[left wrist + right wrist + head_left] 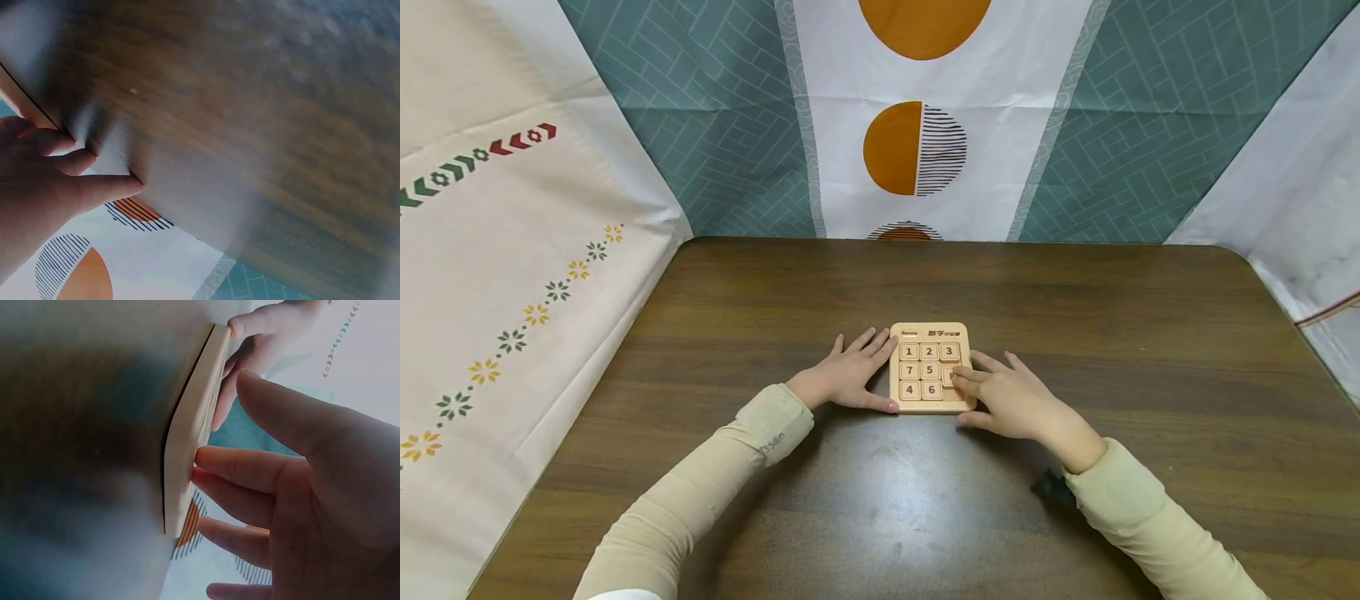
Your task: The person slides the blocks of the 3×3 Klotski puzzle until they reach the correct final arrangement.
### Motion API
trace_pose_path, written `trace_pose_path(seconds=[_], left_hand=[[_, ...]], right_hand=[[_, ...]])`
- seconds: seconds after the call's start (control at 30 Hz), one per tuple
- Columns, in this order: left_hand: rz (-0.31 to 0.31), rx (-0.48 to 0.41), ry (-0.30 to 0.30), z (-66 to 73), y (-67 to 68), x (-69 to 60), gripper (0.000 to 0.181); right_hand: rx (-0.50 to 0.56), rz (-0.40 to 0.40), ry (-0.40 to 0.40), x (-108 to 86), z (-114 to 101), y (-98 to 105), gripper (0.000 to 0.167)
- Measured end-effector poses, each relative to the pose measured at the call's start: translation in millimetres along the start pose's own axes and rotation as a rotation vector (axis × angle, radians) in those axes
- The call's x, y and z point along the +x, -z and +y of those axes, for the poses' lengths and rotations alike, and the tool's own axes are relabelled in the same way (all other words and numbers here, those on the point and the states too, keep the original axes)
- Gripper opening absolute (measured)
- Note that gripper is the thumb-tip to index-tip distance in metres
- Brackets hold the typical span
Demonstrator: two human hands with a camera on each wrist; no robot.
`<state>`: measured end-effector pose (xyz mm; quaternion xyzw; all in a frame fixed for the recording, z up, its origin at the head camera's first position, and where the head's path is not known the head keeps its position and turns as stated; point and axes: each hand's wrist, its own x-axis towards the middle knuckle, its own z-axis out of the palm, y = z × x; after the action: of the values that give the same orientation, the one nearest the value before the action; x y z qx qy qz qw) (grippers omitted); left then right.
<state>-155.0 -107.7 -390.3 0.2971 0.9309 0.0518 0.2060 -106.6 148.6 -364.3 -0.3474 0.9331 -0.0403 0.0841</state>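
A pale wooden sliding number puzzle (934, 408) lies flat on the table, holding several numbered tiles. My left hand (853, 375) is spread at its left side, with fingertips and thumb touching the edge. Fingertips of my right hand (1011, 398) rest on the tile marked 8 (949, 379), partly covering it. That tile sits slightly below its row, above a gap in the lower right corner. In the right wrist view, the puzzle (187, 437) appears edge-on, two of my fingers touching its top and the thumb raised apart.
The dark brown wooden table (1075, 308) extends around the puzzle. Behind it hangs a patterned cloth (730, 150), and a white embroidered cloth (490, 292) covers the left side. A small black item (1054, 487) shows beneath the right wrist.
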Motion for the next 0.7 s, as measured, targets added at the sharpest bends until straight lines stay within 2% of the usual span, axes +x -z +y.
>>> trace_pose_path(seconds=[0.3, 0.53, 0.7], left_hand=[[-0.001, 0.001, 0.001, 0.4, -0.7, 0.4, 0.104], [-0.002, 0.012, 0.005, 1.4, -0.5, 1.2, 0.104], [0.003, 0.006, 0.004, 1.3, 0.0, 1.0, 0.105]], right_hand=[[0.004, 0.019, 0.017, 5.0, 2, 0, 0.058], [0.051, -0.005, 0.142, 2.3, -11, -6, 0.061], [0.06, -0.011, 0.13, -2.3, -8, -7, 0.06]])
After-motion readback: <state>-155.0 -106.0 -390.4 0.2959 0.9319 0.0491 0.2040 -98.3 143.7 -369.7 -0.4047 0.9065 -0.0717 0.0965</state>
